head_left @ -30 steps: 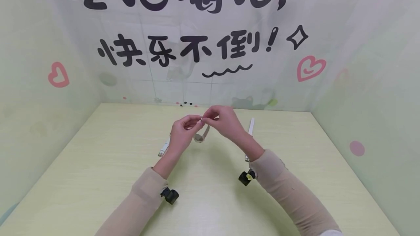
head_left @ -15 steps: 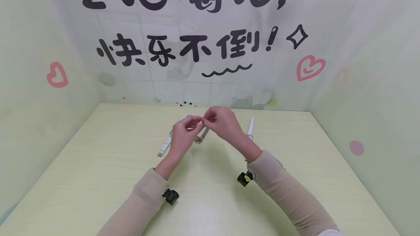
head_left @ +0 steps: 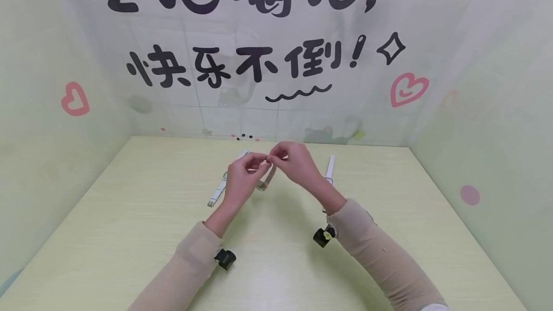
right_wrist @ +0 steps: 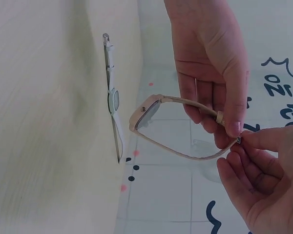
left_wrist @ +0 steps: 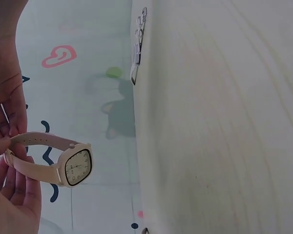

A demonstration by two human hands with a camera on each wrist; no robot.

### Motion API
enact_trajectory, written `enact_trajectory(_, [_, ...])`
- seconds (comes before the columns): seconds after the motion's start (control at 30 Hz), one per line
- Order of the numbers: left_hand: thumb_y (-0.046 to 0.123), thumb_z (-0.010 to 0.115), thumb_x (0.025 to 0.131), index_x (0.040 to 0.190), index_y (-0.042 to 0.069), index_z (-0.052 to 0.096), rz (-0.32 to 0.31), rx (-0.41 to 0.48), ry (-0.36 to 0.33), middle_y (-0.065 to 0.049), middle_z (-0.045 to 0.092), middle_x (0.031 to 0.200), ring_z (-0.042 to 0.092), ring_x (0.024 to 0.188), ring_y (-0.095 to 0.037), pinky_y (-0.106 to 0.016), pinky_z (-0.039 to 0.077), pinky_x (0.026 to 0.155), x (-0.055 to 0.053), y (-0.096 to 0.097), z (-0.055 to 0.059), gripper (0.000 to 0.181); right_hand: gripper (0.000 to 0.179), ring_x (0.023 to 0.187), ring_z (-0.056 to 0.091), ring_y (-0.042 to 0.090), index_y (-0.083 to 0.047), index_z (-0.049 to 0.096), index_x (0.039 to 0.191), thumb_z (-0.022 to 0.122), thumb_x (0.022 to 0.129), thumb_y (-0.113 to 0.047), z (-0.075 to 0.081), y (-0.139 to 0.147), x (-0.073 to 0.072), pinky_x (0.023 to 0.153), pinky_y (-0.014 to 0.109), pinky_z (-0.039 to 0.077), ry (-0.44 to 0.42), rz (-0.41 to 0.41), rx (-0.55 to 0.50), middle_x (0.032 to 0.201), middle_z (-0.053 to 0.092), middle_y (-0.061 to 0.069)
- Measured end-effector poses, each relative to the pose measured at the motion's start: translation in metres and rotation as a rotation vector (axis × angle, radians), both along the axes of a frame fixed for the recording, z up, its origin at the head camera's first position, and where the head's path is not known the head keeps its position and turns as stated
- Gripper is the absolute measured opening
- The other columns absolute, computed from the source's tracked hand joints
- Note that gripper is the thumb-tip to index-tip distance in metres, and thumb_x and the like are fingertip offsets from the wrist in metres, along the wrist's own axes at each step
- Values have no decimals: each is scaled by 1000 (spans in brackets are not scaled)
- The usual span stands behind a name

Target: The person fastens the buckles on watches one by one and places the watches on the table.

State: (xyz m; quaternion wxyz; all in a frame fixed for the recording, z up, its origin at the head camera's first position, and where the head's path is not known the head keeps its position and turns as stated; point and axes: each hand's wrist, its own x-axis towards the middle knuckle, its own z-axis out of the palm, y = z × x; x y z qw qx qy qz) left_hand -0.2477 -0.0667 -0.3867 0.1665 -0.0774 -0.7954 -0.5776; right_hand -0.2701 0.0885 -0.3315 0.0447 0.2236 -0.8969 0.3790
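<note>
Slightly lowered, the pale watch [left_wrist: 78, 166] hangs, its strap [left_wrist: 34, 170] pinched by both hands [head_left: 298, 163].

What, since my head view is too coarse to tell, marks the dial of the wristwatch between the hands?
Observer: Numerals; the left wrist view shows them on the dial of the held wristwatch.
Operator: Does its strap have holes?
Observer: Yes, one side has a row of small ones.
Operator: What does the left hand hide from me?
Observer: Part of a white wristwatch lying on the table; the right wrist view shows it from end to end.
</note>
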Motion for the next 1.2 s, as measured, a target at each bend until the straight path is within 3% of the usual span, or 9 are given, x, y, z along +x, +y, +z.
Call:
enact_trajectory(0.4, [19, 74, 91, 107, 5, 74, -10, -4, -1, -13, 75, 102, 69, 87, -22, -20, 61, 77, -1, 1, 1, 21, 13, 92, 70, 22, -3, 71, 99, 66, 97, -15, -1, 3, -1, 77, 31, 61, -16, 19, -4, 95, 73, 10])
enact_trajectory(0.77, [16, 74, 90, 108, 5, 74, 20, -74, 11, -13, 75, 96, 64, 80, -18, -13, 51, 68, 2, 1, 5, 21, 7, 86, 70, 18, -3, 72, 95, 70, 92, -9, -2, 2, 0, 79, 27, 62, 96, 45, 63, 92, 74, 9])
enact_trajectory(1.07, [20, 73, 91, 109, 6, 73, -5, -53, 10, -12, 75, 105, 70, 91, -22, -25, 61, 78, 3, 3, 4, 22, 11, 94, 70, 21, -1, 69, 101, 65, 97, -9, -3, 4, 1, 82, 30, 62, 75, 57, 65, 98, 72, 11])
enact_trajectory(1.2, [20, 74, 91, 109, 6, 73, 5, -61, 11, -12, 75, 105, 70, 90, -22, -21, 60, 76, 3, 3, 4, 23, 11, 96, 69, 22, -1, 69, 103, 65, 96, -9, -5, 6, 0, 85, 30, 62, 53, 69, 16, 101, 72, 12])
